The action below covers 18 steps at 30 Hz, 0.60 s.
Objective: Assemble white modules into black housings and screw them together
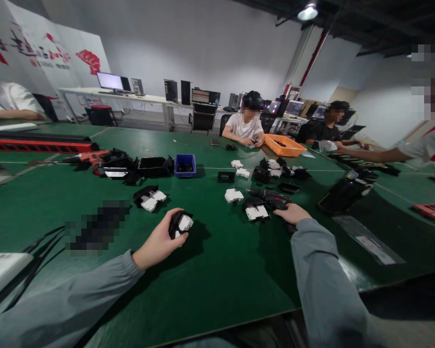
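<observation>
My left hand (164,241) is closed around a small black-and-white plastic part (184,223), held just above the green table. The fingers of my right hand (293,213) wrap the grip of a black power drill (271,197), whose bit points left. Directly left of that hand lies another black-and-white part (256,211). A white piece (234,195) sits under the tip of the drill bit. Beyond my left hand rests a similar black-and-white part (150,199).
A blue bin (184,166) and an orange drill (90,157) stand farther back. Black and white parts (275,168) lie heaped near an orange basket (284,145). At right are a black box-shaped object (348,191) and a plastic bag (369,241). Several people sit or stand around the table.
</observation>
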### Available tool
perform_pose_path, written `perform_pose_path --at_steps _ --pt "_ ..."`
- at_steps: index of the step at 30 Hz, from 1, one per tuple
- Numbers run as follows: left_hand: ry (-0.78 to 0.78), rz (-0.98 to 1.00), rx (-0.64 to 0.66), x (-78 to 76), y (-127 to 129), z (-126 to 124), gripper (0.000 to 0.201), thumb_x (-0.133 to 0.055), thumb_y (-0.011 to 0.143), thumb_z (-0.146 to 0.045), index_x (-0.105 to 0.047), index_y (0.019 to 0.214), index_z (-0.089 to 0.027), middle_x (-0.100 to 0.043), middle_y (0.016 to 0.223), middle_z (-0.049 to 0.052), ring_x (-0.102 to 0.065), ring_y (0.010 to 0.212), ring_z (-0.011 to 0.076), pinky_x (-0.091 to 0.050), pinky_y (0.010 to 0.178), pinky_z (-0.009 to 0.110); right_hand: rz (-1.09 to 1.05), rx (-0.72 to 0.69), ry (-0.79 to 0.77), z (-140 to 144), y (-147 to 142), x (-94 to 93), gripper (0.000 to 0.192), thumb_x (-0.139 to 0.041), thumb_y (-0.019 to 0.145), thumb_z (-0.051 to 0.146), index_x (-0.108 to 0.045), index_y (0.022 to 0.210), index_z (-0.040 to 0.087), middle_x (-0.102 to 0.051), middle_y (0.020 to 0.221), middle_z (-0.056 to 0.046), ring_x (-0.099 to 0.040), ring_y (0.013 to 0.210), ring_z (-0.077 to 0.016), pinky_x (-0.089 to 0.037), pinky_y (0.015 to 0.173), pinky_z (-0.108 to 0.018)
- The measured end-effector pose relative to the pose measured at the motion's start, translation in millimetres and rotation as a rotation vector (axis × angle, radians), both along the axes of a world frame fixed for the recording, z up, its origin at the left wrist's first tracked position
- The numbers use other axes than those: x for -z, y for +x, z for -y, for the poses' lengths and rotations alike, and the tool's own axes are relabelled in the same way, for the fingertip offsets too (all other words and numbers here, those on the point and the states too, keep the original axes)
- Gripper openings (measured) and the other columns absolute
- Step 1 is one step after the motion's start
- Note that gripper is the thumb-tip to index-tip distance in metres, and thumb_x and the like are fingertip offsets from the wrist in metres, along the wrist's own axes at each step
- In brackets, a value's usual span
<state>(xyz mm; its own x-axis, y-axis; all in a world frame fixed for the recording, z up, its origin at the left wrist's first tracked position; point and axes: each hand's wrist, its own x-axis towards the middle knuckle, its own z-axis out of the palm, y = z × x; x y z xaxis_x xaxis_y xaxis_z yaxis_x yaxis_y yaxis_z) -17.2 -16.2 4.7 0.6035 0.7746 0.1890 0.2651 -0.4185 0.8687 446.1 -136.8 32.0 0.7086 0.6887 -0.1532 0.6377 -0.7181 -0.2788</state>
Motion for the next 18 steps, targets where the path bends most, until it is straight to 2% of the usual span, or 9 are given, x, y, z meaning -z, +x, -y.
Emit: perform_pose_path --at_steps 4,7,10,12,13,15,16,18 --pt "0.011 0.007 0.015 2.6 -1 -2 0.06 -0.064 0.081 -0.031 -0.04 0.136 -0.022 -0.06 0.122 0.009 -0.064 0.107 0.0245 -0.053 0.093 0.04 -0.085 0.03 0.06 5 7 -6.8 0.037 -0.073 0.065 0.051 -0.074 0.071 0.015 -0.071 0.072 -0.01 -0.068 0.073 -0.0265 -0.048 0.067 -0.034" --pt "0.026 0.012 0.026 2.9 -1 -2 0.06 -0.064 0.081 -0.031 -0.04 0.136 -0.022 -0.06 0.123 0.009 -0.064 0.107 0.0245 -0.053 0.094 0.041 -0.124 0.051 0.163 10 7 -9.7 0.035 -0.073 0.066 0.049 -0.069 0.062 0.015 -0.067 0.062 -0.008 -0.065 0.064 -0.0239 -0.047 0.061 -0.033" --pt "0.022 0.019 0.025 1.2 -1 -1 0.06 -0.065 0.081 -0.03 -0.041 0.135 -0.023 -0.061 0.122 0.009 -0.064 0.107 0.0239 -0.053 0.094 0.04 -0.107 0.092 0.322 7 0 -11.8 0.033 -0.072 0.067 0.048 -0.067 0.067 0.015 -0.065 0.064 -0.008 -0.064 0.066 -0.0238 -0.047 0.062 -0.033" --pt "0.015 0.022 0.028 0.0 -2 -1 0.06 -0.065 0.081 -0.029 -0.041 0.135 -0.023 -0.061 0.122 0.009 -0.064 0.107 0.0236 -0.052 0.095 0.04 -0.081 0.123 0.446 2 -11 -15.0 0.036 -0.07 0.068 0.048 -0.065 0.08 0.015 -0.066 0.07 -0.007 -0.064 0.068 -0.0229 -0.049 0.062 -0.033" --pt "0.013 0.022 0.029 -0.3 -2 -1 0.06 -0.065 0.08 -0.029 -0.041 0.135 -0.023 -0.061 0.122 0.009 -0.064 0.107 0.0237 -0.052 0.095 0.04 -0.106 0.141 0.556 0 -19 -17.4 0.038 -0.071 0.067 0.048 -0.063 0.087 0.016 -0.067 0.073 -0.006 -0.064 0.068 -0.0222 -0.05 0.063 -0.033" --pt "0.014 0.023 0.031 -0.3 -2 -1 0.06 -0.065 0.08 -0.028 -0.041 0.134 -0.023 -0.061 0.122 0.009 -0.063 0.108 0.0241 -0.051 0.096 0.041 -0.311 0.143 0.831 -3 -39 -22.9 0.046 -0.074 0.063 0.044 -0.058 0.098 0.018 -0.066 0.077 -0.004 -0.064 0.068 -0.021 -0.052 0.063 -0.033" --pt "0.015 0.022 0.032 0.0 -2 -1 0.06 -0.065 0.08 -0.027 -0.041 0.135 -0.023 -0.061 0.122 0.009 -0.063 0.108 0.0243 -0.051 0.096 0.042 -0.499 0.115 0.961 -3 -51 -25.6 0.048 -0.075 0.062 0.042 -0.057 0.1 0.02 -0.066 0.077 -0.003 -0.063 0.067 -0.0207 -0.053 0.062 -0.033" --pt "0.011 0.025 0.035 1.1 -2 -2 0.06 -0.066 0.08 -0.027 -0.041 0.135 -0.023 -0.061 0.121 0.009 -0.063 0.108 0.0245 -0.051 0.097 0.043 -0.92 -0.029 1.032 -1 -78 -29.0 0.043 -0.07 0.066 0.041 -0.058 0.101 0.02 -0.065 0.076 -0.003 -0.06 0.063 -0.0192 -0.051 0.058 -0.033"
